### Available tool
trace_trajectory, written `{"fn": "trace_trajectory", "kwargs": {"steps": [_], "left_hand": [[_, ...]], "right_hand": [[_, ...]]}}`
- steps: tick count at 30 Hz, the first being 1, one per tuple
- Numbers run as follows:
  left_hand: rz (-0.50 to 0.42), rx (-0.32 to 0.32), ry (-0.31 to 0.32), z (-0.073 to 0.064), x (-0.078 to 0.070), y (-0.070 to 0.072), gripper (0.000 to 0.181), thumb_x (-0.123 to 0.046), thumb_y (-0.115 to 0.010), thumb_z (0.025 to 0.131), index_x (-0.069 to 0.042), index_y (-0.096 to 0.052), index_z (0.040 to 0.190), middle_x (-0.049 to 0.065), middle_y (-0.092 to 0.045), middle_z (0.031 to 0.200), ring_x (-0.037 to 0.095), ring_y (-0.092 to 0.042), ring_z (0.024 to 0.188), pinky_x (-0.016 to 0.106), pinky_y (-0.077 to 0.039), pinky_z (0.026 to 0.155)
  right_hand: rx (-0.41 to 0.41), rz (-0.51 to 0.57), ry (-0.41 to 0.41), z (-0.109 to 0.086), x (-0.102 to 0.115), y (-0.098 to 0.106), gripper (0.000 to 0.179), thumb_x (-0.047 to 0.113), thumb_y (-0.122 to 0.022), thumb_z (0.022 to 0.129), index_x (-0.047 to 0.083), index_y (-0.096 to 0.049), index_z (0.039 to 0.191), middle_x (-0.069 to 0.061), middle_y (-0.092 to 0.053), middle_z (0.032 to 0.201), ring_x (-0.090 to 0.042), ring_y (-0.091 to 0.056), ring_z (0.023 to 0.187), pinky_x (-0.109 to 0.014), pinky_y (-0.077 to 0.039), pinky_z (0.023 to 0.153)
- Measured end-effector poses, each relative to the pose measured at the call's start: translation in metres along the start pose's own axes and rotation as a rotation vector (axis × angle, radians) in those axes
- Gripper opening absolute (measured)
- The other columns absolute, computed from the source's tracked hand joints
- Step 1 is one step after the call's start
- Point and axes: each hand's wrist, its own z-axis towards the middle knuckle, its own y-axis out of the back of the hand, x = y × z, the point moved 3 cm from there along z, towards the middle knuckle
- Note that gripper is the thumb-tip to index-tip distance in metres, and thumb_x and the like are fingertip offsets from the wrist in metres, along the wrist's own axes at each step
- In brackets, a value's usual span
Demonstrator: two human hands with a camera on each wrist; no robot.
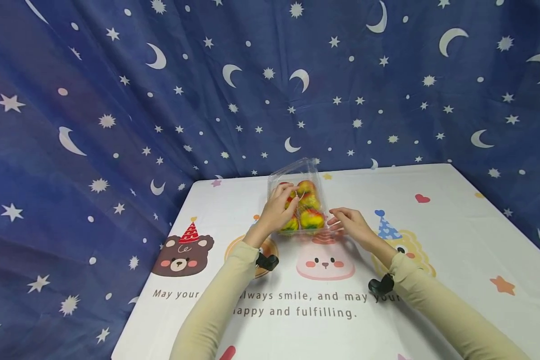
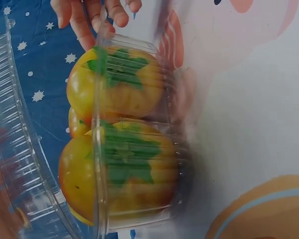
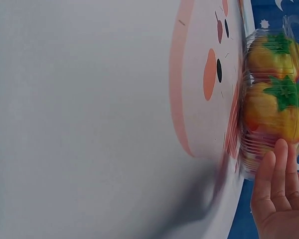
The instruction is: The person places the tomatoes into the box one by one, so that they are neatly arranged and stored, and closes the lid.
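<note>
A clear plastic clamshell box (image 2: 167,199) stands on the table, its ribbed lid (image 2: 15,99) partly raised. Inside sit several yellow-red persimmons (image 1: 312,219) with green star-shaped leaf tops. My left hand (image 1: 276,207) reaches over the box from the left. Its thumb and fingers curl at the lid's edge and appear to pinch it; the clear plastic makes the exact contact hard to see. At the box's right side is my right hand (image 1: 352,225), its fingers loosely extended. In the right wrist view those fingertips (image 3: 280,147) lie close against the box wall.
A white tablecloth (image 1: 324,340) printed with cartoon animals and lettering covers the table. Behind and to the left hangs a dark blue curtain (image 1: 252,115) with moons and stars. The box stands near the table's back edge. Both forearms wear black wrist cameras (image 1: 267,261).
</note>
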Motion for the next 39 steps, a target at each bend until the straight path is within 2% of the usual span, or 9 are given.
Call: {"fn": "trace_trajectory", "kwargs": {"steps": [5,10,15,29,33,39], "left_hand": [[0.012,0.024,-0.021,0.001,-0.002,-0.006,0.039,-0.024,-0.045,0.104,-0.004,-0.056,0.136,0.019,-0.045,0.144,0.035,-0.041,0.132,0.054,-0.036,0.108],[0.029,0.042,-0.025,0.000,-0.001,-0.011,0.040,-0.026,-0.044,0.104,-0.004,-0.057,0.135,0.018,-0.046,0.144,0.032,-0.041,0.133,0.049,-0.035,0.110],[0.032,0.041,-0.021,0.000,-0.001,-0.014,0.041,-0.027,-0.043,0.104,-0.005,-0.057,0.135,0.017,-0.047,0.143,0.030,-0.042,0.132,0.047,-0.037,0.110],[0.077,0.060,-0.013,-0.002,-0.004,-0.017,0.040,-0.029,-0.042,0.104,-0.009,-0.057,0.136,0.014,-0.050,0.140,0.029,-0.045,0.129,0.046,-0.039,0.108],[0.083,0.064,-0.018,-0.002,-0.006,-0.018,0.039,-0.027,-0.044,0.103,-0.009,-0.058,0.134,0.012,-0.052,0.138,0.028,-0.046,0.127,0.045,-0.039,0.107],[0.112,0.079,-0.037,0.000,-0.007,-0.019,0.039,-0.026,-0.044,0.103,-0.008,-0.058,0.134,0.010,-0.054,0.134,0.028,-0.046,0.127,0.045,-0.037,0.109]], "right_hand": [[-0.010,0.016,0.000,0.000,-0.001,0.001,0.047,0.022,-0.039,0.107,-0.015,-0.044,0.137,-0.037,-0.058,0.115,-0.033,-0.069,0.092,-0.049,-0.058,0.083],[-0.009,0.019,-0.011,0.000,-0.001,-0.001,0.048,0.023,-0.041,0.107,-0.015,-0.044,0.137,-0.036,-0.060,0.114,-0.029,-0.069,0.091,-0.047,-0.058,0.082],[-0.017,0.020,-0.013,-0.001,-0.001,-0.002,0.046,0.023,-0.043,0.106,-0.013,-0.047,0.135,-0.033,-0.062,0.111,-0.033,-0.069,0.092,-0.047,-0.059,0.081],[0.000,-0.003,0.056,-0.006,-0.005,0.002,0.043,0.014,-0.051,0.102,-0.014,-0.048,0.135,-0.029,-0.066,0.108,-0.042,-0.068,0.093,-0.053,-0.056,0.084],[0.001,-0.008,0.064,-0.008,-0.004,0.002,0.041,0.008,-0.047,0.101,-0.015,-0.047,0.135,-0.029,-0.066,0.106,-0.043,-0.068,0.093,-0.054,-0.056,0.084],[-0.005,0.005,0.039,-0.011,-0.002,0.002,0.042,0.013,-0.044,0.104,-0.014,-0.046,0.136,-0.030,-0.064,0.107,-0.043,-0.068,0.094,-0.055,-0.055,0.086]]}}
